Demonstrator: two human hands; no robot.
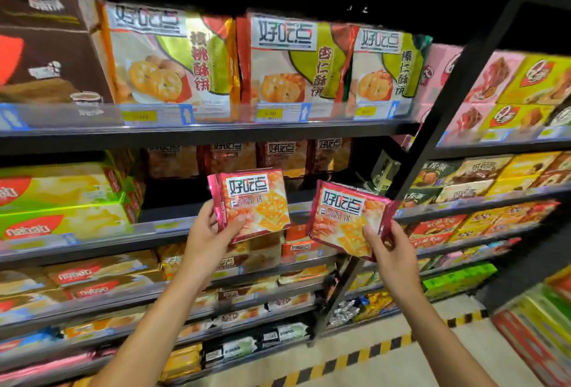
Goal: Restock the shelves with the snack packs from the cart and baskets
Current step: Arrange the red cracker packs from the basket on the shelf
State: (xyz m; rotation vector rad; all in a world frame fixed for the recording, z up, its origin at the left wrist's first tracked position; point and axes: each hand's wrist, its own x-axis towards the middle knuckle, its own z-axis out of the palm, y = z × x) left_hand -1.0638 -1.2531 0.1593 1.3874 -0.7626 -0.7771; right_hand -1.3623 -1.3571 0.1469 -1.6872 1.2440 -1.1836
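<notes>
— Looking at the black shelving unit (216, 135) first: the second shelf (173, 216) has a dark gap in front of a far row of matching red packs (279, 155). That gap is, I'd judge, where these two go.

— So how should they go in?

— Upright, labels facing out, pushed back until they meet that far row, one beside the other. I'd seat one pack fully before the other, so neither snags the shelf lip.

— Where are the packs now?

— Both are held up in front of that shelf, not yet on it. The left pack (251, 203) is nearly upright and close to the gap. The right pack (347, 220) sits lower and further right, tilted clockwise, near the black upright post (438, 127).

— And the hands?

— Both forearms reach up from the near edge. The left hand (205, 238) grips its pack at the lower left corner, thumb across the front. The right hand (389, 255) holds the other pack's lower right corner the same way, thumb on the front, fingers behind.
</notes>
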